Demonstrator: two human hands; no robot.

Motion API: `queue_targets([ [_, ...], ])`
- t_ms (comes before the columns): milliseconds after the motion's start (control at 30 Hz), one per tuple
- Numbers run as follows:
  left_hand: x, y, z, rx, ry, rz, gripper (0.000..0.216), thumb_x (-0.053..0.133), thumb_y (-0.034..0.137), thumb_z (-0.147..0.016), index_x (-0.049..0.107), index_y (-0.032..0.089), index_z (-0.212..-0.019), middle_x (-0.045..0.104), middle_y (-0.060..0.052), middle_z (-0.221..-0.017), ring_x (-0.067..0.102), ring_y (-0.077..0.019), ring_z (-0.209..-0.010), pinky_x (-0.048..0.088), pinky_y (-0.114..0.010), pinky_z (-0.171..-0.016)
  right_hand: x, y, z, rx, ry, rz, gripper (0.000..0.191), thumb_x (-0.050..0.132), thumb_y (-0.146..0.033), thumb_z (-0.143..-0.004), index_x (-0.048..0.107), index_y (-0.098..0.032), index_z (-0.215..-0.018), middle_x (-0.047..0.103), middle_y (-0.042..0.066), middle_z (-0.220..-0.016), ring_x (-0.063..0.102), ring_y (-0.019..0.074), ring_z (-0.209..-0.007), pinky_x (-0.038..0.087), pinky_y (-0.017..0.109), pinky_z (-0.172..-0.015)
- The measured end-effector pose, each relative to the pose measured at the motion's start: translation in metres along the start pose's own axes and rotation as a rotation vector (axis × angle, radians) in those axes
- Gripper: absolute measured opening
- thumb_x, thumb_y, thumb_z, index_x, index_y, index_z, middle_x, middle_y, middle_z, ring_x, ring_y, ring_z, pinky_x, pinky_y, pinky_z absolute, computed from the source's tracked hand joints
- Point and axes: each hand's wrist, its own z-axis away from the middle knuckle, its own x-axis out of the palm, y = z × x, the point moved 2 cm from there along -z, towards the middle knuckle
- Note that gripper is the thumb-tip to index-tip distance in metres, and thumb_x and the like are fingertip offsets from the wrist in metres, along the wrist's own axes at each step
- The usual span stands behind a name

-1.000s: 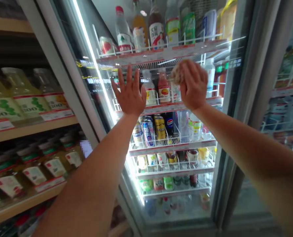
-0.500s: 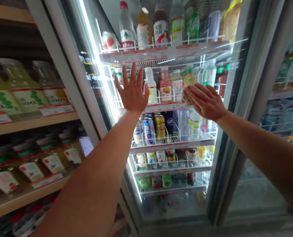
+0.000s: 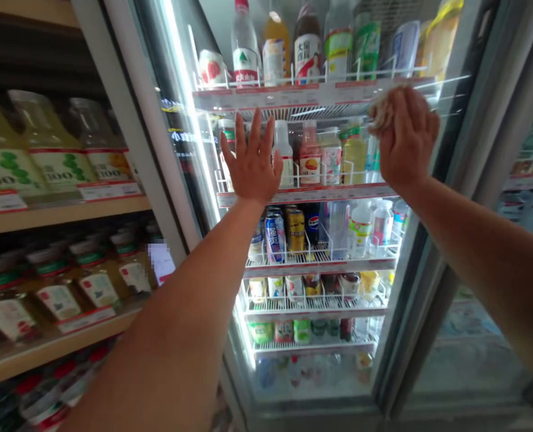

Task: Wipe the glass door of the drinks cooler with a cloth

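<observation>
My left hand [image 3: 254, 165] lies against the glass door [image 3: 360, 375] of a lit drinks fridge, its fingers spread and nothing in them. Higher up on the right, my right hand [image 3: 407, 135] presses a crumpled beige cloth [image 3: 384, 113] to the same glass, fingers closed over it. Part of the cloth is hidden under the palm. Through the door, bottles and cans stand on wire shelves. A pink bottle [image 3: 310, 155] and a yellow-green bottle [image 3: 354, 153] show between my two hands.
On the left, wooden shelves [image 3: 63, 217] hold rows of juice bottles [image 3: 50, 144] with price labels. The door's grey right frame [image 3: 450, 240] runs beside my right forearm, and another glass-fronted fridge section [image 3: 473, 354] adjoins it. Lower fridge shelves hold cans [image 3: 297, 231].
My right hand has moved up and to the right across the glass with the cloth, its fingers turning more upright. My left hand keeps its place on the door; the view has shifted slightly.
</observation>
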Motion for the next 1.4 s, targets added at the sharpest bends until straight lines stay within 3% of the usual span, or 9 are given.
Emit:
queue_targets([
  [100, 0.002, 0.0, 0.0, 0.016, 0.025, -0.006, 0.063, 0.044, 0.036, -0.095, 0.039, 0.03, -0.158, 0.025, 0.006, -0.168, 0.003, -0.0232, -0.161, -0.011, -0.053, -0.131, 0.005, -0.022, -0.021, 0.15, 0.051, 0.108, 0.066, 0.033, -0.034, -0.098, 0.029, -0.016, -0.162, 0.026, 0.01, -0.17, 0.021, 0.0317, -0.158, 0.02, 0.063, -0.125],
  [267, 0.003, 0.0, 0.0, 0.006, 0.019, -0.009, 0.061, 0.042, 0.036, -0.096, 0.04, 0.03, -0.157, 0.025, 0.005, -0.168, 0.003, -0.023, -0.161, -0.011, -0.052, -0.132, 0.011, -0.069, -0.03, -0.291, -0.268, 0.121, 0.061, 0.034, -0.033, -0.102, 0.024, -0.03, -0.162, 0.024, -0.003, -0.171, 0.018, 0.022, -0.16, 0.018, 0.056, -0.13],
  [333, 0.003, -0.001, 0.0, -0.006, 0.007, 0.02, 0.062, 0.042, 0.037, -0.096, 0.039, 0.031, -0.158, 0.024, 0.006, -0.168, 0.0, -0.0229, -0.16, -0.011, -0.053, -0.132, 0.01, -0.068, -0.031, -0.298, -0.248, 0.113, 0.059, 0.034, -0.033, -0.102, 0.028, -0.031, -0.161, 0.029, -0.002, -0.17, 0.023, 0.022, -0.158, 0.015, 0.057, -0.13],
  [500, 0.003, 0.0, 0.0, -0.009, -0.007, 0.069, 0.066, 0.046, 0.04, -0.094, 0.035, 0.035, -0.159, 0.02, 0.011, -0.169, -0.008, -0.0226, -0.159, -0.01, -0.054, -0.132, 0.004, -0.036, -0.016, 0.025, -0.022, 0.138, 0.061, 0.031, -0.032, -0.101, 0.028, -0.023, -0.162, 0.03, 0.008, -0.169, 0.025, 0.0291, -0.158, 0.024, 0.064, -0.124],
  [667, 0.003, -0.001, 0.0, 0.01, 0.009, 0.064, 0.066, 0.046, 0.039, -0.094, 0.037, 0.032, -0.159, 0.023, 0.007, -0.169, -0.005, -0.0247, -0.16, -0.011, -0.057, -0.132, 0.0, -0.034, 0.005, -0.21, -0.177, 0.123, 0.057, 0.036, -0.033, -0.102, 0.036, -0.032, -0.159, 0.037, 0.001, -0.167, 0.03, 0.0288, -0.156, 0.019, 0.062, -0.128],
  [833, 0.006, -0.005, 0.0, 0.028, 0.016, 0.113, 0.071, 0.05, 0.043, -0.091, 0.033, 0.036, -0.16, 0.022, 0.012, -0.168, -0.011, -0.0215, -0.159, -0.01, -0.055, -0.132, -0.003, -0.035, 0.004, -0.045, -0.042, 0.165, 0.057, 0.037, -0.028, -0.102, 0.037, -0.018, -0.158, 0.038, 0.011, -0.166, 0.031, 0.0298, -0.155, 0.025, 0.06, -0.126],
  [1033, 0.006, -0.007, 0.0, 0.035, 0.005, 0.055, 0.075, 0.052, 0.045, -0.09, 0.029, 0.037, -0.161, 0.023, 0.013, -0.168, -0.011, -0.019, -0.159, -0.009, -0.052, -0.134, 0.013, -0.056, 0.03, -0.55, -0.385, 0.06, 0.054, 0.037, -0.031, -0.104, 0.038, -0.029, -0.157, 0.044, 0.002, -0.163, 0.037, 0.0255, -0.153, 0.024, 0.056, -0.129],
  [1267, 0.005, -0.004, -0.002, -0.005, 0.001, 0.051, 0.064, 0.043, 0.043, -0.095, 0.036, 0.035, -0.158, 0.02, 0.012, -0.169, -0.009, -0.0186, -0.16, -0.016, -0.052, -0.131, 0.013, -0.045, 0.002, -0.012, -0.055, 0.131, 0.06, 0.033, -0.034, -0.104, 0.027, -0.023, -0.162, 0.026, 0.007, -0.171, 0.024, 0.0342, -0.157, 0.024, 0.064, -0.125],
  [1400, 0.005, -0.004, -0.002, -0.025, -0.011, 0.061, 0.065, 0.043, 0.046, -0.094, 0.036, 0.036, -0.158, 0.019, 0.015, -0.168, -0.014, -0.0155, -0.158, -0.017, -0.05, -0.132, 0.019, -0.062, 0.011, -0.357, -0.275, 0.091, 0.057, 0.035, -0.033, -0.104, 0.031, -0.027, -0.161, 0.032, 0.003, -0.169, 0.027, 0.0282, -0.157, 0.022, 0.057, -0.129],
])
